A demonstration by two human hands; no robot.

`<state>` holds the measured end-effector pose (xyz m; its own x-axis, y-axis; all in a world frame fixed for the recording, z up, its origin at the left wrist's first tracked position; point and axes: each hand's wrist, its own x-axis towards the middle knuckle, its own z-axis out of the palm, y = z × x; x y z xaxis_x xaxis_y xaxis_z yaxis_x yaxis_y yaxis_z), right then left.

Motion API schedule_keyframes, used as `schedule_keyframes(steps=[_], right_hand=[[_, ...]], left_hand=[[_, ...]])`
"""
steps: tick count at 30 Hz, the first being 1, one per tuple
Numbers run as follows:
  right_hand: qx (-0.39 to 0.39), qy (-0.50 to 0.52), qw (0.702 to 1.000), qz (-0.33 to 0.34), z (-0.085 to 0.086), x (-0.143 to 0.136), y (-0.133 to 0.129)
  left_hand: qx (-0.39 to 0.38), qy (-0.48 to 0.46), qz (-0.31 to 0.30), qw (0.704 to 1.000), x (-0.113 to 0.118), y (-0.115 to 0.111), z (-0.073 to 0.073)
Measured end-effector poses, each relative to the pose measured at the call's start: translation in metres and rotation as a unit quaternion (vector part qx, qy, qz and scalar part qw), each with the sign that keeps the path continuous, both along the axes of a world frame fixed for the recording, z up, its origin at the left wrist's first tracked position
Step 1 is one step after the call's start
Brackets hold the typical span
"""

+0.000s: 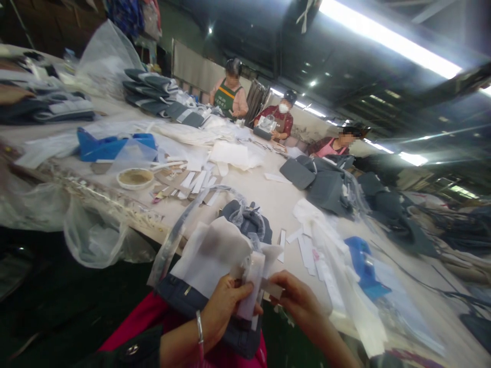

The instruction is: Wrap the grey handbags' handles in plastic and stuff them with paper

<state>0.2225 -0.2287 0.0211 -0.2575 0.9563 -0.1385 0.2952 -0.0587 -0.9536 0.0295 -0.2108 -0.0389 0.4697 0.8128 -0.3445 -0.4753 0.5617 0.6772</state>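
Observation:
A dark blue-grey bag (pixel 174 292) rests at the table's near edge, over my lap, with its strap (pixel 172 243) wrapped in clear plastic. A white sheet (pixel 215 250) covers much of its front. My left hand (pixel 226 301) grips a pale, upright strip-like piece wrapped in whitish material (pixel 253 283), thumb across it. Just to its right, my right hand (pixel 297 296) pinches a small greyish-white strip (pixel 273 289) between thumb and fingers. Motion blurs both hands slightly, and their lower fingers are partly hidden.
A blue tape dispenser (pixel 362 266) stands at right, another blue dispenser (pixel 115 145) at left near a round tub (pixel 135 178). Paper strips (pixel 195 183) litter the table. Dark bags (pixel 326 189) are piled at right. Three people work across the table.

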Motion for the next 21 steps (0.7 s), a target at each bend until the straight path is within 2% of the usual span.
schedule_keyframes(steps=[4,8,11,14,17,21], right_hand=[[0.163,-0.118,0.979,0.015,0.010,-0.007,0.007],[0.354,-0.190,0.913,0.068,0.026,-0.033,0.025],[0.437,-0.215,0.865,0.119,0.032,-0.052,0.040],[0.445,-0.254,0.838,0.186,0.031,-0.060,0.052],[0.377,-0.299,0.850,0.215,0.029,-0.061,0.059],[0.289,-0.349,0.866,0.211,0.032,-0.062,0.062]], left_hand=[[-0.006,-0.010,0.004,1.000,-0.001,0.000,0.002],[-0.003,-0.029,-0.001,1.000,-0.002,0.001,0.009],[0.003,-0.020,0.009,1.000,0.000,0.003,0.013],[-0.013,-0.012,0.035,0.999,0.004,0.006,0.014],[-0.012,-0.007,0.043,0.999,0.005,0.007,0.014],[0.039,-0.037,0.011,0.999,-0.002,0.000,0.017]])
